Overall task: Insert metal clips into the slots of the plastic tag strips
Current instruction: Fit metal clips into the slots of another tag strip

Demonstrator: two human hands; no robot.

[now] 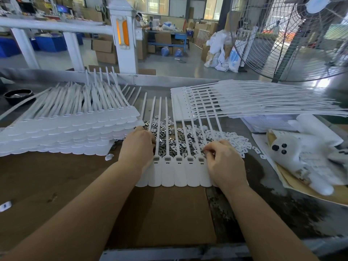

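Note:
A joined row of white plastic tag strips [179, 174] lies flat on brown cardboard in front of me, its thin tails running away over a heap of small metal clips [170, 142]. Several slots near the tag heads show grey metal inside. My left hand [136, 147] rests on the row's left end, its fingertips hidden among the clips and tails. My right hand [224, 161] sits at the row's right end, fingers curled and pinching something small at the rightmost slot; the pinched piece is hidden.
Stacks of tag strips [62, 127] lie to the left, another stack [244, 98] at the back right. White plastic clips [233, 142] spread right of the metal ones. A white glove [308, 155] lies at right, a black dish [18, 96] far left, a large fan [293, 36] behind.

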